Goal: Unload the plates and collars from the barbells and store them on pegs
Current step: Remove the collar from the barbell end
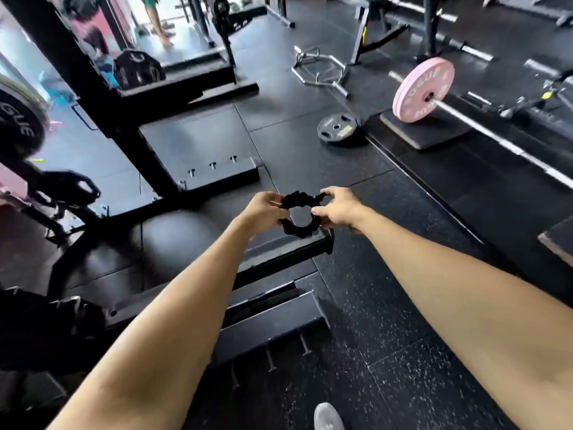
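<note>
Grey shoe toe (328,416) shows at the bottom edge of view, on the speckled black rubber floor (403,352). Both bare forearms reach forward from the lower corners and meet over the floor in mid-frame.

Hands: left hand (263,212) and right hand (338,209) are close together, each pinching an opposite side of one black collar (299,217). Left fingers curl round its left rim; right thumb and forefinger grip the right rim near the clasp at its top. Collar is held in the air, ring opening facing the camera, above the end of a black steel rack foot (288,252). No bar runs through it.

Left of the hands: black rack frame (102,97) with a flat base plate carrying three bolts. A dark round ball (173,240) sits on the floor between the rack feet. At the left edge, a black plate (18,125) with white lettering hangs on the rack, partly cut off.

Far right: a barbell (496,138) lies across a low black block, with pink plates (423,94) loaded at its near end; how many I cannot tell for sure. Just beside that block, toward the middle, a small black plate (336,128) lies flat on the floor. Beyond it, a bare hex bar (319,69) rests on the floor.

Top left corner: a person's legs (156,20), blurred.
</note>
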